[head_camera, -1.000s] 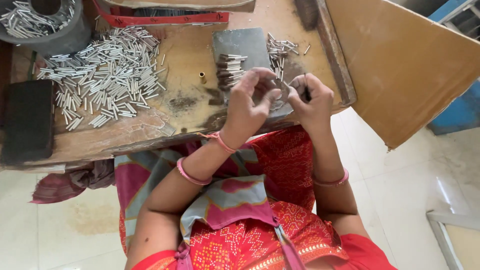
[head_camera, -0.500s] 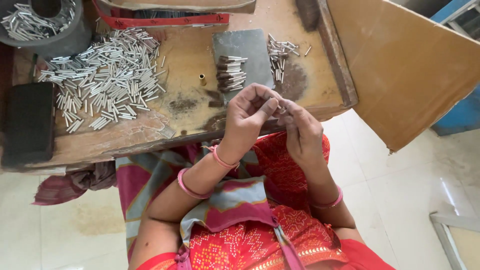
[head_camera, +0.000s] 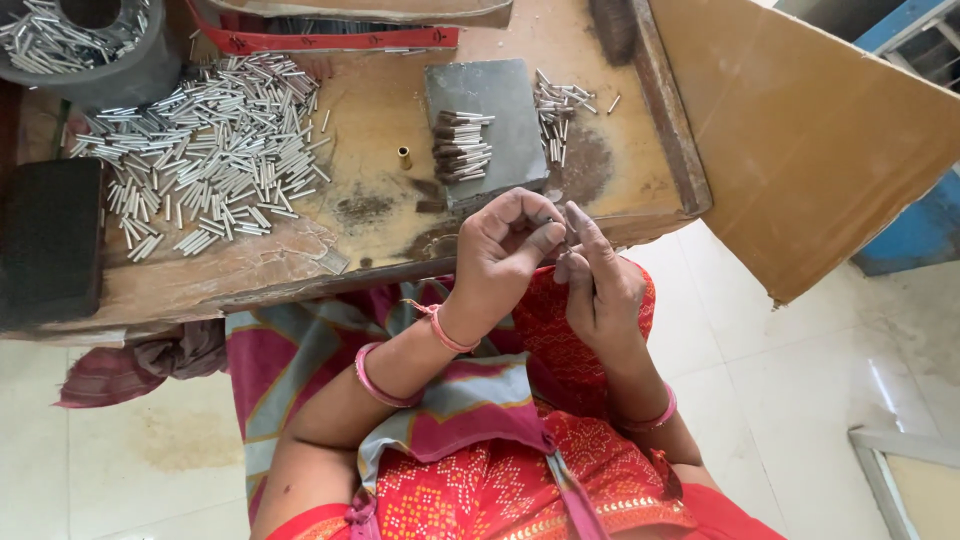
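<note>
My left hand (head_camera: 505, 250) and my right hand (head_camera: 600, 280) meet just off the near edge of the wooden workbench (head_camera: 380, 200), above my lap. Their fingertips pinch together around a small thin metal piece (head_camera: 562, 222), mostly hidden by the fingers. Just beyond the hands lies a grey slab (head_camera: 490, 115) with a short row of dark-tipped metal tubes (head_camera: 460, 148) on it. A small loose bunch of silver tubes (head_camera: 555, 105) lies right of the slab. A big heap of silver tubes (head_camera: 205, 150) covers the left of the bench.
A brass tube (head_camera: 404, 157) stands left of the slab. A dark round bin (head_camera: 85, 40) with tubes sits far left, a black block (head_camera: 50, 240) below it. A red strap (head_camera: 330, 40) runs along the back. A brown board (head_camera: 810, 130) leans at right.
Both hands have drawn back from the grey slab toward me, off the bench edge, and closed together fingertip to fingertip.
</note>
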